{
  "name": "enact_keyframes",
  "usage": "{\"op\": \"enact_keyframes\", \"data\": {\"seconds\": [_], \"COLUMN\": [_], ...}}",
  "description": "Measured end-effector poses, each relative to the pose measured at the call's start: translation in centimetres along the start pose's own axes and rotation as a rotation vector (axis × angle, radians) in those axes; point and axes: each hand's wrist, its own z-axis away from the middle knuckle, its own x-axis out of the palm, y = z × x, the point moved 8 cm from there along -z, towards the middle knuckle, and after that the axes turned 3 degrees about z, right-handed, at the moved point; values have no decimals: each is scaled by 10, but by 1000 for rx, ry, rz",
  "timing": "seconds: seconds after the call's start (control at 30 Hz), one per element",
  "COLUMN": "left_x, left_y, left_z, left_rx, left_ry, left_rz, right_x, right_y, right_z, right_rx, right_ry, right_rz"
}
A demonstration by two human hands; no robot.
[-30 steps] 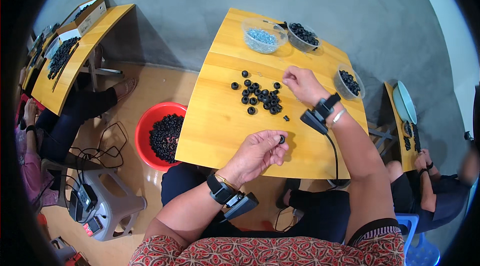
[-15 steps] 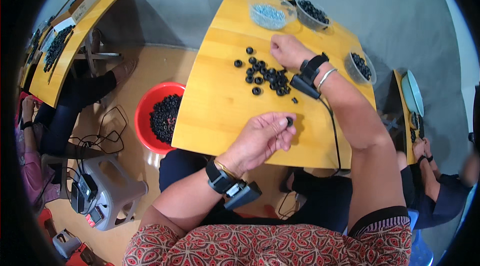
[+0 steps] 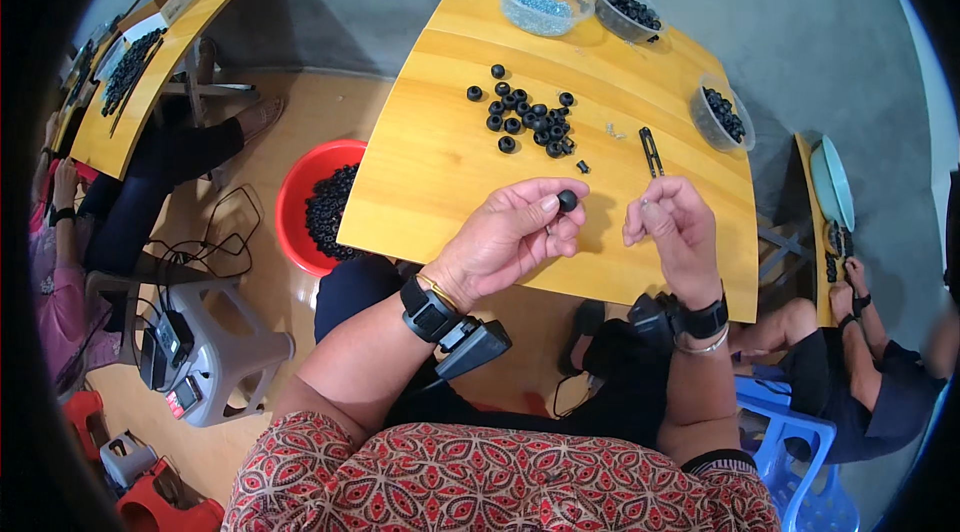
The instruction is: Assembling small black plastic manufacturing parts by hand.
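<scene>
In my left hand (image 3: 515, 232), thumb and fingers pinch a small round black piece (image 3: 567, 201) above the table's near edge. My right hand (image 3: 680, 232) is to its right, apart from it. Its thumb and fingertips are pressed together; what they hold, if anything, is too small to make out. Beyond both hands lies a loose group of round black pieces (image 3: 540, 122), some showing a hole. A smaller black piece (image 3: 583, 168) lies by itself nearer me. Black tweezers (image 3: 651, 152) rest just past my right hand, and a few tiny clear bits (image 3: 615, 131) lie left of them.
Clear tubs of bluish small parts (image 3: 540, 12) and of black pieces (image 3: 628, 12) stand at the table's (image 3: 430, 172) far edge. Another tub (image 3: 722, 118) is at the right. A red basin (image 3: 295, 217) of black rings sits left. People work at both side tables.
My right hand has come back from beside the black pieces to near my left hand, uncovering the tweezers. My left hand still holds its black piece, now more in sight.
</scene>
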Motion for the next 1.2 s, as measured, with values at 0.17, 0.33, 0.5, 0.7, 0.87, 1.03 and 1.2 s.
{"op": "enact_keyframes", "data": {"seconds": [0.17, 0.33, 0.5, 0.7, 0.87, 1.03, 1.2], "left_x": [10, 6, 8, 9, 11, 11, 10], "left_y": [-7, -5, 0, 10, 12, 13, 9], "left_z": [-5, -11, -11, -4, 1, 3, 1], "left_rx": [30, 70, 157, 210, 198, 188, 116], "left_ry": [-26, 52, 59, 61, 50, 38, 41], "left_rz": [-195, -405, -560, -644, -656, -669, -675], "right_x": [-2, -2, 3, 8, 17, 27, 32], "right_y": [4, -1, -2, 3, -8, -19, -29], "right_z": [5, 2, 4, 6, 4, 5, 7], "right_rx": [-53, -73, -98, -172, -304, -466, -516], "right_ry": [51, -13, 22, 40, 60, 26, -14], "right_rz": [23, 35, -95, 31, 169, 325, 412]}}
